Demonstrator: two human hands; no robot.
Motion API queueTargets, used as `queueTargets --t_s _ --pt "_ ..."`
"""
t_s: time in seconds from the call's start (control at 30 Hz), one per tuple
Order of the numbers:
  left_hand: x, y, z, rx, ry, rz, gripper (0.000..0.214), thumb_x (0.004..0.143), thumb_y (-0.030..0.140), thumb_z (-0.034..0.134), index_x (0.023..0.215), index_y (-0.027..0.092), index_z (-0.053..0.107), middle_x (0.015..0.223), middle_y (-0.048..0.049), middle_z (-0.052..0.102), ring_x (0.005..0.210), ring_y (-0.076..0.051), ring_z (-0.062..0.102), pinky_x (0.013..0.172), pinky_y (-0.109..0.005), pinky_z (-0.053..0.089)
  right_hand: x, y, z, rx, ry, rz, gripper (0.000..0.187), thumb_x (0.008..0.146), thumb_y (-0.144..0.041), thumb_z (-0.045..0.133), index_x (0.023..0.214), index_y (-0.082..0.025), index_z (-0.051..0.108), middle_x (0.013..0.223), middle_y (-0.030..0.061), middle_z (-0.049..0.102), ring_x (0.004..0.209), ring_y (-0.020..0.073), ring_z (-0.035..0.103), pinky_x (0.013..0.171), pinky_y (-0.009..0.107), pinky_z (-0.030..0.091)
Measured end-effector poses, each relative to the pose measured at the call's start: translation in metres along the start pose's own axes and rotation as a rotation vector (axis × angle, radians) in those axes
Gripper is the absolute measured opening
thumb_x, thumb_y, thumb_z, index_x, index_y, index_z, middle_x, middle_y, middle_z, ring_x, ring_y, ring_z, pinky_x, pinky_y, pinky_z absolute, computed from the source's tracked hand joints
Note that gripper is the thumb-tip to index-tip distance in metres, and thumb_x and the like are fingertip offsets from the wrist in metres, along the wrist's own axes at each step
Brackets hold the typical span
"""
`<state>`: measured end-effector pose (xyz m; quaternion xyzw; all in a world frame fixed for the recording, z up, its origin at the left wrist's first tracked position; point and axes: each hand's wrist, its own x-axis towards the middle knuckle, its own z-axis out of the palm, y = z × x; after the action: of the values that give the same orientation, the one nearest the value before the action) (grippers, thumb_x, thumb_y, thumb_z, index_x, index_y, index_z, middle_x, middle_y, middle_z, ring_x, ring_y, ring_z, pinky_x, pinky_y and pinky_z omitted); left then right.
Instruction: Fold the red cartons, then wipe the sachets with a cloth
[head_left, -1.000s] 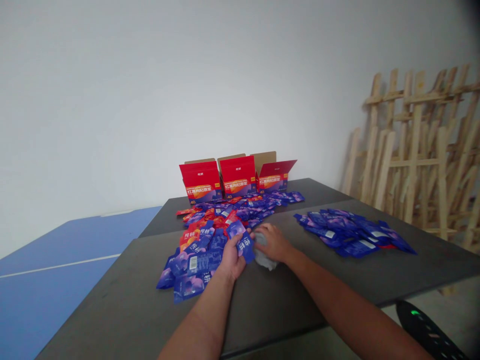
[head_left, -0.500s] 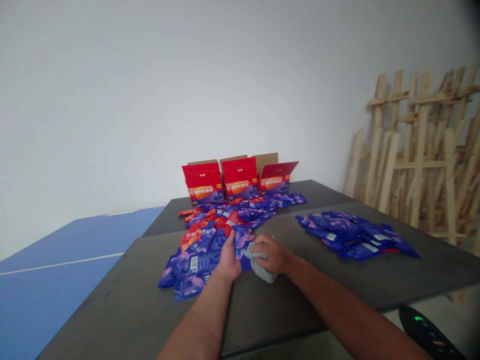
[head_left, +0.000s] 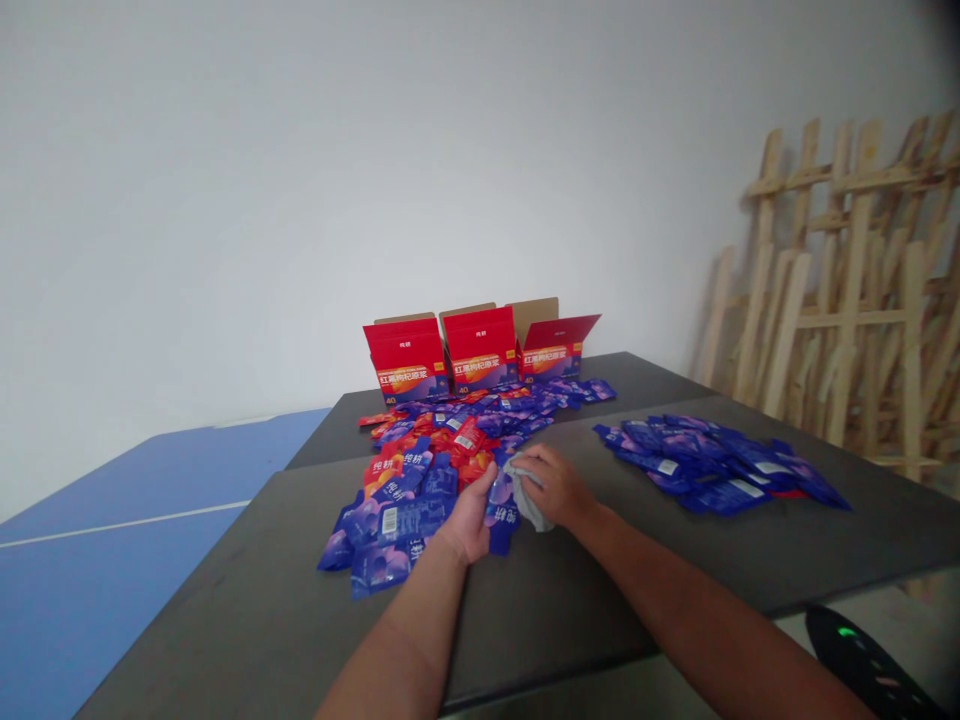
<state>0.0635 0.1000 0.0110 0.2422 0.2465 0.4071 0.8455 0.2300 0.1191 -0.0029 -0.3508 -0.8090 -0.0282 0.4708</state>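
Left hand: a blue sachet (head_left: pixel 501 510) is gripped narrowly by the left hand (head_left: pixel 469 517), its fingers closed around the sachet's edge; the heel of the hand is kept just above the nearer edge of the mixed pile.

Right hand: a grey cloth (head_left: pixel 529 497) is held bunched in the right hand (head_left: pixel 551 490), with the fingers curled over it – the cloth is pressed against the upper part of the blue sachet.

Blue sachet: it is held between both hands, tilted and raised at its upper end, with its lower end just above the dark grey table top (head_left: pixel 262 570).

Mixed pile: blue sachets and red sachets (head_left: pixel 397 520) are spread in a loose heap beside the left hand, overlapping one another and reaching back towards the cartons.

Right pile: a denser heap of blue sachets (head_left: pixel 712 465) is laid well apart from the hands, on the same table top.

Cartons: three red cardboard cartons (head_left: pixel 480 350) are stood at the far end of a second dark table (head_left: pixel 645 375), with their flaps opened.

Surroundings: wooden lattice panels (head_left: pixel 847 290) are leaned against a white wall (head_left: pixel 225 200); a blue table with a white line (head_left: pixel 112 525) is seen at the left.
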Motion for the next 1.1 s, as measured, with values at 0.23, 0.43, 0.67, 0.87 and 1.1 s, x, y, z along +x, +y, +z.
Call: queueTargets --t_s 0.23,0.43,0.67,0.87,1.1 --pt "-0.001 0.002 0.0 0.021 0.055 0.043 0.041 0.086 0.042 0.06 0.122 0.021 0.06 0.09 -0.0083 0.072 0.073 -0.02 0.069 0.064 -0.031 0.055 0.007 0.01 -0.009 -0.009 0.152 0.26 0.026 0.086 -0.019 0.049 0.104 -0.019 0.068 0.097 0.0095 0.061 0.093 0.0219 0.059 0.087 0.04 0.051" --pt "-0.003 0.009 -0.002 -0.057 0.025 0.132 0.038 0.087 0.044 0.056 0.114 0.018 0.064 0.082 -0.007 0.07 0.066 -0.018 0.067 0.066 -0.031 0.056 0.003 -0.018 -0.009 0.06 0.042 -0.046 0.023 0.086 -0.018 0.054 0.105 -0.023 0.067 0.098 0.0075 0.062 0.093 0.0212 0.059 0.085 0.037 0.051" --pt "-0.001 0.011 -0.003 -0.083 0.084 0.17 0.044 0.088 0.051 0.054 0.121 0.024 0.062 0.092 -0.0052 0.07 0.067 -0.015 0.066 0.064 -0.027 0.053 -0.002 -0.051 0.011 -0.011 -0.127 -0.432 0.014 0.088 -0.027 0.058 0.097 -0.025 0.068 0.089 0.0043 0.063 0.082 0.0174 0.056 0.074 0.031 0.048" --pt "0.006 0.004 -0.007 0.0 0.071 0.065 0.032 0.086 0.044 0.061 0.095 0.014 0.067 0.068 -0.0025 0.064 0.055 -0.013 0.061 0.054 -0.023 0.049 -0.002 -0.043 0.012 -0.048 -0.061 -0.212 0.017 0.089 -0.024 0.056 0.1 -0.024 0.068 0.091 0.0063 0.062 0.085 0.0177 0.057 0.078 0.031 0.05" --pt "0.009 -0.009 -0.01 0.082 0.095 0.074 0.03 0.083 0.045 0.064 0.089 0.016 0.065 0.062 -0.0014 0.062 0.057 -0.014 0.062 0.05 -0.021 0.046 0.004 -0.029 0.007 0.031 0.088 0.075 0.02 0.089 -0.023 0.054 0.104 -0.023 0.067 0.093 0.0074 0.06 0.089 0.0198 0.059 0.083 0.034 0.052"
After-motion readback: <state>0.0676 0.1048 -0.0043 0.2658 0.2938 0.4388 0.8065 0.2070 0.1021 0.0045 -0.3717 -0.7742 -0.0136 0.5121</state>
